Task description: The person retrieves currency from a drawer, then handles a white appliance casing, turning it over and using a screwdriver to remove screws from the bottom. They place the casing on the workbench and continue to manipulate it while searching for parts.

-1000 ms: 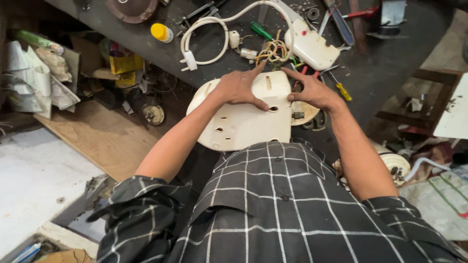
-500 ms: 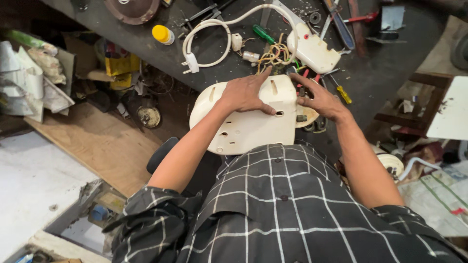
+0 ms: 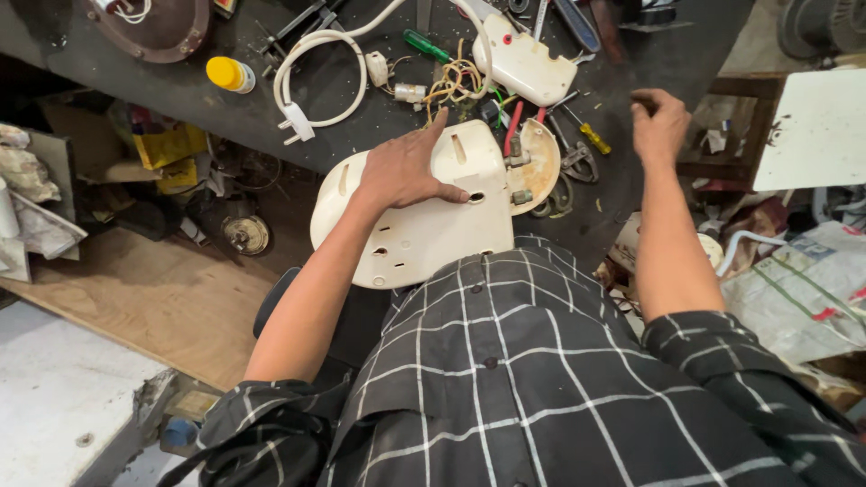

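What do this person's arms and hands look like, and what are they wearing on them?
Both arms are bare from above the elbow down. The sleeves of a dark shirt with a thin white grid check are rolled or pushed up near the upper arms. The left hand and the right hand are bare: no gloves, and no watch, ring or band shows on either wrist.

cream plastic housing (image 3: pixel 424 225) | underside up, screw holes showing | flat at dark workbench (image 3: pixel 180 99) edge

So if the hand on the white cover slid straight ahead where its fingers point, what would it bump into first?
Probably the bundle of yellow wires just past the left hand, at the far edge of the white cover. Depth is hard to judge.
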The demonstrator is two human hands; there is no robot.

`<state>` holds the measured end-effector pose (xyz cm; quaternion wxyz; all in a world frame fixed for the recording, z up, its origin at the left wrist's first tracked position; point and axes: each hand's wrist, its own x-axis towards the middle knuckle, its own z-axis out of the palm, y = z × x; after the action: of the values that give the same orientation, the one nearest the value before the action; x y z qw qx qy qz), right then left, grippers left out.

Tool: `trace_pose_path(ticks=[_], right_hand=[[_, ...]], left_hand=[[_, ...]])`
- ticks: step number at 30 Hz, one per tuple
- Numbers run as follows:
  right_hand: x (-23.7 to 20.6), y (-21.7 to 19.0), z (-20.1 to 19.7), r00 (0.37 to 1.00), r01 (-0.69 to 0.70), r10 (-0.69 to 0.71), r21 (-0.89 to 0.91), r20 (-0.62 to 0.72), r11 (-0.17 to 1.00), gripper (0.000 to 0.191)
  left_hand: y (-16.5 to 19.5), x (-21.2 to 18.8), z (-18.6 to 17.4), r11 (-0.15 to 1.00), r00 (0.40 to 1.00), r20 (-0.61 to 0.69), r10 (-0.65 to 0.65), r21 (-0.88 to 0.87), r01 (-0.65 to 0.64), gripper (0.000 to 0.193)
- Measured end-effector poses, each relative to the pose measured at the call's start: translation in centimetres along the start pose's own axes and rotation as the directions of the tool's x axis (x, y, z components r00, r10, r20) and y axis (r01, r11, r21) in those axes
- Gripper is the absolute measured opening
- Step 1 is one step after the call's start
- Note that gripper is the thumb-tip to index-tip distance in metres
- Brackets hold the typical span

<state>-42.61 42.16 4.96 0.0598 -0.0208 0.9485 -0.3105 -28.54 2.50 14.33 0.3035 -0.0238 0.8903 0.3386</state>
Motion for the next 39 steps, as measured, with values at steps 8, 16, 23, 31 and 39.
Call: trace_pose_path(ticks=[8,16,23,31,39], right_hand=[[1.2,-3.7,3.8,0.981,0.174,-0.168,-0.046,0.099,0.984,0.022],[2.4,-3.4,4.0,0.946,0.313,-0.294,-0.144,0.139,0.939,0.015],[1.4,-2.3,3.9,0.993,-0.004,0.001,0.027,0.12,1.0,0.014],[-1.4,-0.1,3.5,0.991,0.132,-0.134,0.13,0.006,0.983,0.013],[-7.7,-2.2,6.1,0.949,0.256,-0.243,-0.044,0.201,0.966,0.026]], left_hand=[[0.0,0.4,-0.1,0.999,0.999,0.022,-0.039,0.0,0.039,0.145],[0.1,0.6,-0.3,0.997,0.996,0.053,-0.073,-0.004,0.073,0.144],[0.1,0.5,-0.1,0.999,0.999,0.015,-0.041,-0.017,0.041,0.144],[-0.7,0.5,0.4,1.0,1.0,-0.013,0.0,0.006,0.0,0.142],[-1.3,1.0,-0.3,0.999,0.998,0.056,-0.027,0.04,0.025,0.138]])
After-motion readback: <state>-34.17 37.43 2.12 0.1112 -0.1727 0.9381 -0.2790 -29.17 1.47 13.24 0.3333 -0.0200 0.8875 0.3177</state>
